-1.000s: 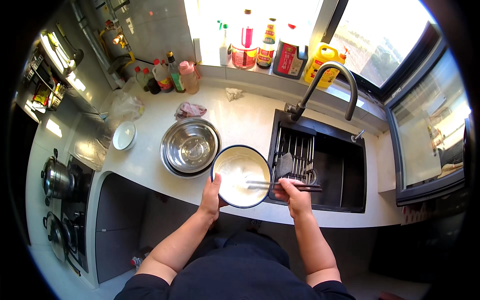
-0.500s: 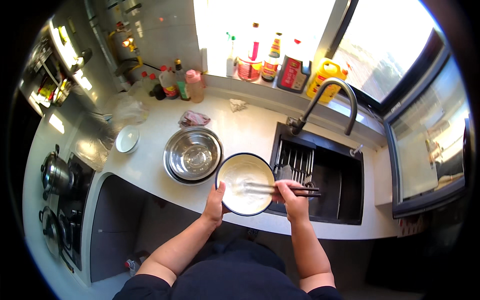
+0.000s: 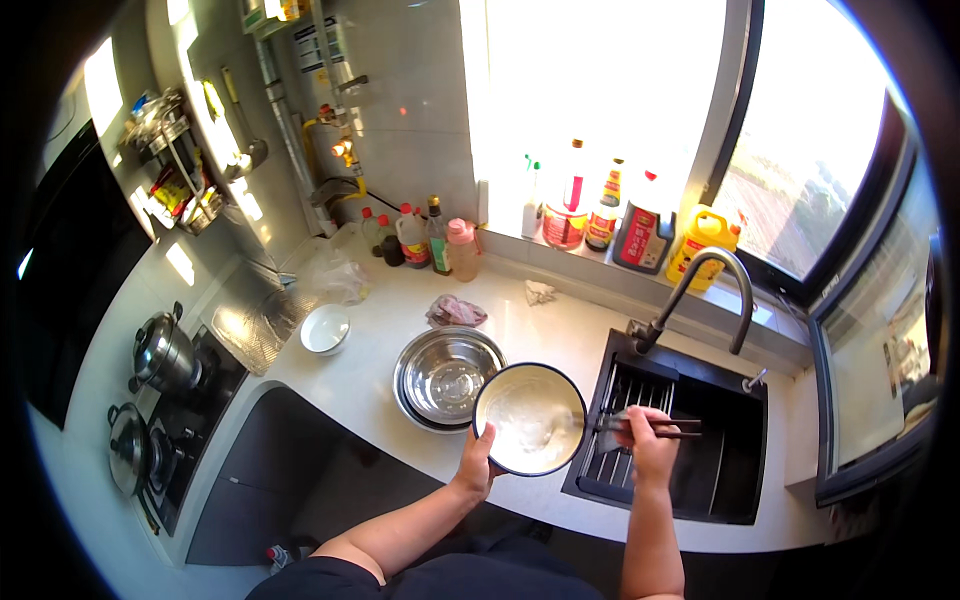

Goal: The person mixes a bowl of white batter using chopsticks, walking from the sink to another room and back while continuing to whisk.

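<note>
My left hand (image 3: 480, 462) grips the near left rim of a white bowl (image 3: 500, 392) with a dark blue edge, thumb on top. Inside the bowl lies a pale, creamy mixture (image 3: 540, 425), spread over the bottom and side. My right hand (image 3: 650, 438) is closed around a pair of dark chopsticks (image 3: 678, 428), above the left part of the sink. Their front ends lie just outside the bowl's right edge and look smeared. Left of the bowl, nested steel basins (image 3: 450, 375) rest on the counter, close to its rim.
A black sink (image 3: 735, 475) with a drying rack and a dark faucet (image 3: 742, 290) lies to the right. A small white bowl (image 3: 326, 330), a crumpled cloth (image 3: 457, 310) and several bottles (image 3: 412, 240) stand farther back. Pots (image 3: 160, 350) sit on the stove at left.
The chopsticks have come out of the bowl and moved right with my right hand. My left hand still holds the bowl. The whole view has shifted, showing more of the left wall.
</note>
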